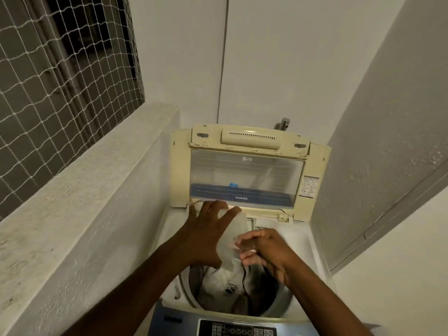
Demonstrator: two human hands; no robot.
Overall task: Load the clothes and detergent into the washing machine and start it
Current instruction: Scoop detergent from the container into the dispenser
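Note:
A cream top-loading washing machine (312, 241) stands in front of me with its lid (244, 175) raised upright against the back. Grey and white clothes (225, 289) lie in the drum. My left hand (206, 236) holds a translucent white pouch (234, 236) above the drum, fingers spread around it. My right hand (264, 248) pinches the pouch's lower right edge. I cannot tell what the pouch contains.
A blue control panel (237, 329) with buttons runs along the machine's near edge. A rough concrete ledge (72, 202) rises on the left below a netted window (60, 76). A white wall (388, 141) closes the right side. A tap (283, 123) sits behind the lid.

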